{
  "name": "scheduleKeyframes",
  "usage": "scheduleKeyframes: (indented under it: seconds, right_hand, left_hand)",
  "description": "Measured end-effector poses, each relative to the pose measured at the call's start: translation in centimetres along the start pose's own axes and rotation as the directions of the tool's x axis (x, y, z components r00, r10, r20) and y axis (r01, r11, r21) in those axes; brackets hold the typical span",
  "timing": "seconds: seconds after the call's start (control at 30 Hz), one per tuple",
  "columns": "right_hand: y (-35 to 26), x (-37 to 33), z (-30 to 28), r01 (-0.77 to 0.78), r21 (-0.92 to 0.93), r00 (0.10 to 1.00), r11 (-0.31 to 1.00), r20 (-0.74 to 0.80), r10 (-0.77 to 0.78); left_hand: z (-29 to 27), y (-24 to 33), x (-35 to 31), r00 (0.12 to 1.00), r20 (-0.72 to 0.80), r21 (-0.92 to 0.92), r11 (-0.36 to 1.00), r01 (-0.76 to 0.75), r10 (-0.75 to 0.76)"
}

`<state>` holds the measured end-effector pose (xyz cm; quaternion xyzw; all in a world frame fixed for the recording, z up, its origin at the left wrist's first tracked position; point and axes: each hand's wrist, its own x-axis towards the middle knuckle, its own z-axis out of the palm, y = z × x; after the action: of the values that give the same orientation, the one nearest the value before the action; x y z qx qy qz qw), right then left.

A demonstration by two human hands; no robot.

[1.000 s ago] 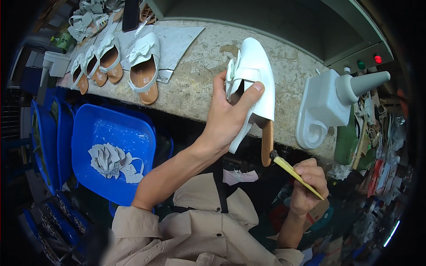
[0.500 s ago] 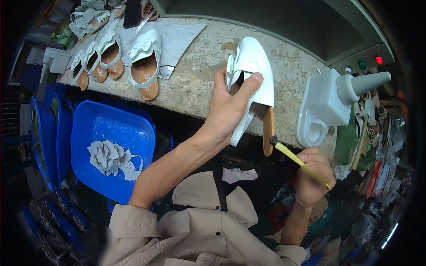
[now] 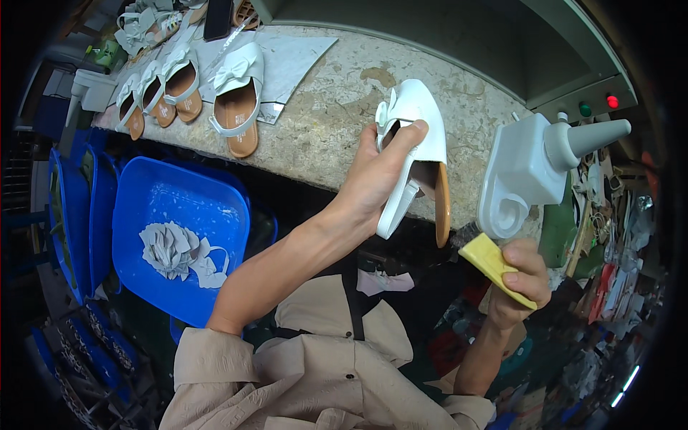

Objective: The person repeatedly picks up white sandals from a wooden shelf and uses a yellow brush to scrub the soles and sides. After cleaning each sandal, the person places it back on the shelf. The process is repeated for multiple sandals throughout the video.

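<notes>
While the left hand (image 3: 380, 168) grips a white shoe (image 3: 427, 123) by its upper over the near edge of the counter (image 3: 315, 118), the right hand (image 3: 523, 279) clasps a yellow-handled brush (image 3: 493, 265), its dark bristles (image 3: 466, 235) just beside the sole's heel end. A plastic container (image 3: 529, 168) stands to the right; four similar shoes (image 3: 237, 111) sit farther left.

Brush bristles (image 3: 466, 235) blurred, shirt (image 3: 308, 380) cut off below
</notes>
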<state>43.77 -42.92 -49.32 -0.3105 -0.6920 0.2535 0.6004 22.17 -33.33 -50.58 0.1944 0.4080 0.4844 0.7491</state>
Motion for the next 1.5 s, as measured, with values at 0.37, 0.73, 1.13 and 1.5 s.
scheduleKeyframes:
  seconds: [0.37, 0.73, 1.13, 1.5]
  right_hand:
    - [-0.2, 0.7, 0.2, -0.023, -0.081, 0.995, 0.996, 0.094, 0.031]
    - [-1.7, 3.4, 1.2, -0.432, 0.318, 0.894, 0.844, 0.031, 0.446]
    - [-2.3, 3.6, 1.7, -0.483, 0.181, 0.858, 0.857, -0.098, 0.505]
    - [-2.7, 3.4, 2.2, -0.462, 0.191, 0.868, 0.866, -0.101, 0.486]
  left_hand:
    - [0.0, -0.1, -0.3, 0.997, -0.021, -0.015, 0.998, 0.068, -0.069]
    - [-0.5, 0.0, -1.7, 0.981, 0.170, -0.003, 0.996, 0.092, -0.090]
    - [-0.4, 0.7, -3.6, 0.973, 0.226, -0.044, 0.997, 0.059, -0.047]
    - [-0.3, 0.1, -4.8, 0.981, 0.193, 0.026, 0.999, -0.021, 0.016]
